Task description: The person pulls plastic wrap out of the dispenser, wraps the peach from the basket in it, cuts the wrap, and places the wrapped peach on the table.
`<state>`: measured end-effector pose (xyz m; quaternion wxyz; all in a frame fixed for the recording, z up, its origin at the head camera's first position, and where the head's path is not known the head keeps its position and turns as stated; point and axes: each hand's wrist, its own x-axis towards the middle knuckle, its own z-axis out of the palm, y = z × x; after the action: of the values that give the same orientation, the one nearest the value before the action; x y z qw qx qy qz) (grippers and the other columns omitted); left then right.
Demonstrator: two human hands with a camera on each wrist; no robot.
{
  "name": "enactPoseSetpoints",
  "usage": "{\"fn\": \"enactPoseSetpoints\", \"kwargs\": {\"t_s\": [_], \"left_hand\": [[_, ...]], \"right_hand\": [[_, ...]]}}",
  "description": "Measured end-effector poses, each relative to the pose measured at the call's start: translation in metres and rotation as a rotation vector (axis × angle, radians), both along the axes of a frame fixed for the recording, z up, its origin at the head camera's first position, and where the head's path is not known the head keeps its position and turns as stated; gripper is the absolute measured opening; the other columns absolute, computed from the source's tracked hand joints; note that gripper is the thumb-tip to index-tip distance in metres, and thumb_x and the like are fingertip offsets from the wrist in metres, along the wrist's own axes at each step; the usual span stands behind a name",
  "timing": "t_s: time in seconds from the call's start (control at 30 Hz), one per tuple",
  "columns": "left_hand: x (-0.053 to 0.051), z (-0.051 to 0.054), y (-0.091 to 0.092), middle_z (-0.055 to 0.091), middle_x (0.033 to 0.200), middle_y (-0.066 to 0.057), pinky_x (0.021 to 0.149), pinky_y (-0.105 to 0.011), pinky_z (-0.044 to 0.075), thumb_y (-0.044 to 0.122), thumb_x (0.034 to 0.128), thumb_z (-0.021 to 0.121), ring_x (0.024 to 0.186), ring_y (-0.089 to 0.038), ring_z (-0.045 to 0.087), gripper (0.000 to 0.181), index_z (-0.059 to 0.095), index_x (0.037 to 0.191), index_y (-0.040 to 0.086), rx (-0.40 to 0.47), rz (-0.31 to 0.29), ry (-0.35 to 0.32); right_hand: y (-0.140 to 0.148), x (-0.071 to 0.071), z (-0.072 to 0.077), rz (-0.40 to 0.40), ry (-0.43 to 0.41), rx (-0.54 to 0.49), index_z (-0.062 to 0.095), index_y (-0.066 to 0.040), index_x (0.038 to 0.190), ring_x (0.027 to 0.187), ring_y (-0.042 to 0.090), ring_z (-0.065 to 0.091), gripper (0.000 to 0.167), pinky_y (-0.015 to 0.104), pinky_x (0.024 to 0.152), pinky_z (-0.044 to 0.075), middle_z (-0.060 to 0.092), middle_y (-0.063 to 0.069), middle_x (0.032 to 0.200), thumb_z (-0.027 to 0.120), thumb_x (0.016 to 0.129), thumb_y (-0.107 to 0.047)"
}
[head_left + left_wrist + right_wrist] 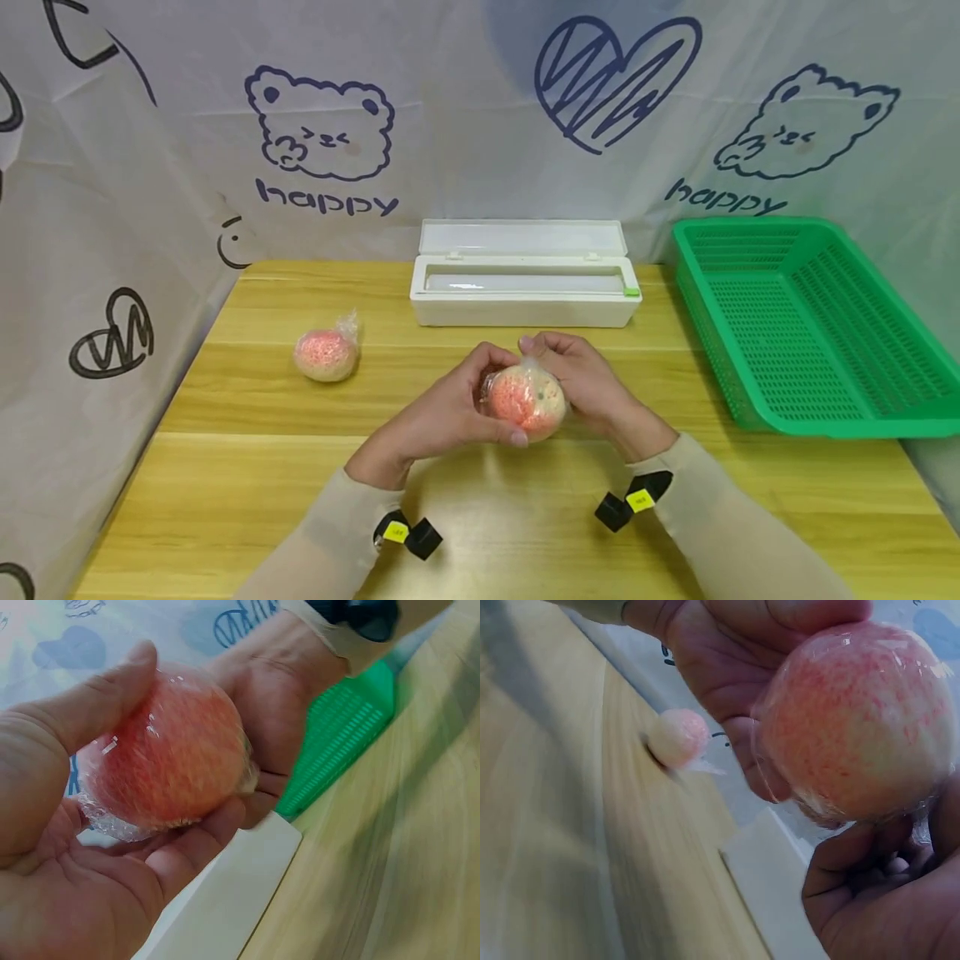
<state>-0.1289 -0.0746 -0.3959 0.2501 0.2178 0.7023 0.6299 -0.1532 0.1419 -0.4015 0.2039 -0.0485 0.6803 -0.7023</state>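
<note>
A pink-and-cream peach (527, 404) wrapped in clear cling film is held above the table, in front of the white box. My left hand (461, 408) grips it from the left, its thumb along the near side and its fingers underneath, as the left wrist view shows. On the far right side, my right hand (592, 387) has its fingers curled and pinches the gathered film (922, 829) against the peach. A second wrapped peach (325, 355) rests on the table to the left, its twisted film tail pointing up and back.
A white cling film dispenser (525, 313) with its lid raised stands at the back of the wooden table (247, 475). To the right sits a green slotted basket (720, 367). Printed white cloth (465, 108) hangs behind the table and along its left side.
</note>
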Motion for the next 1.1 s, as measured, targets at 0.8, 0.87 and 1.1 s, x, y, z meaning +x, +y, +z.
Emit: {"fn": "enactPoseSetpoints", "kwargs": {"t_s": [0.8, 0.87, 1.1], "left_hand": [[-0.003, -0.003, 0.002, 0.050, 0.153, 0.005, 0.113, -0.056, 0.040, 0.015, 0.0789, 0.094, 0.136, -0.023, 0.043, 0.087, 0.052, 0.153, 0.031, -0.150, 0.051, 0.368], [-0.003, -0.003, 0.003, 0.042, 0.162, 0.001, 0.117, -0.055, 0.040, 0.013, 0.0837, 0.091, 0.144, -0.025, 0.040, 0.089, 0.044, 0.158, 0.027, -0.163, 0.061, 0.364], [0.000, -0.001, 0.019, 0.031, 0.168, -0.011, 0.123, -0.051, 0.037, 0.030, 0.1066, 0.065, 0.154, -0.027, 0.036, 0.075, 0.023, 0.167, 0.014, -0.104, 0.100, 0.174]], "right_hand": [[0.007, 0.006, -0.001, 0.227, -0.354, -0.408, 0.063, -0.008, 0.127, 0.099, 0.024, 0.074, 0.044, 0.042, 0.083, 0.063, 0.073, 0.012, 0.117, 0.043, 0.113, -0.045], [0.005, 0.005, -0.001, 0.056, -0.301, -0.305, 0.068, -0.008, 0.118, 0.094, 0.018, 0.074, 0.037, 0.033, 0.078, 0.063, 0.075, 0.006, 0.107, 0.048, 0.112, -0.038], [-0.010, 0.005, -0.001, -0.109, -0.148, -0.036, 0.070, 0.001, 0.115, 0.084, 0.009, 0.065, 0.034, 0.022, 0.073, 0.057, 0.070, -0.003, 0.094, 0.052, 0.109, -0.027]]}}
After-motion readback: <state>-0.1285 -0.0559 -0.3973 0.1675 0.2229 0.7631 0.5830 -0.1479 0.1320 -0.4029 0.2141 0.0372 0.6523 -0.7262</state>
